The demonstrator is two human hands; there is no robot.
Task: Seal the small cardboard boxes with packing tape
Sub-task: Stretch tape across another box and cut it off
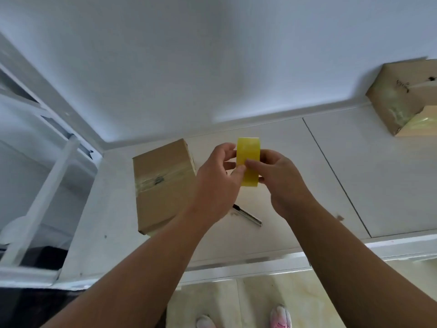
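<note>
Between both hands, tape roll (pixel 248 160) held above counter (pixel 343 174); left hand (pixel 218 178) pinches its face, right hand (pixel 279 178) grips its side; taped box (pixel 163 183) left of left hand; knife (pixel 248 215) beneath; second box (pixel 406 95) far right.

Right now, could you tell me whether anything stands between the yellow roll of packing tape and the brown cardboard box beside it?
Nothing visible does. The left hand and right hand hold the yellow tape roll right of the brown cardboard box; a metal knife lies beside it.
</note>
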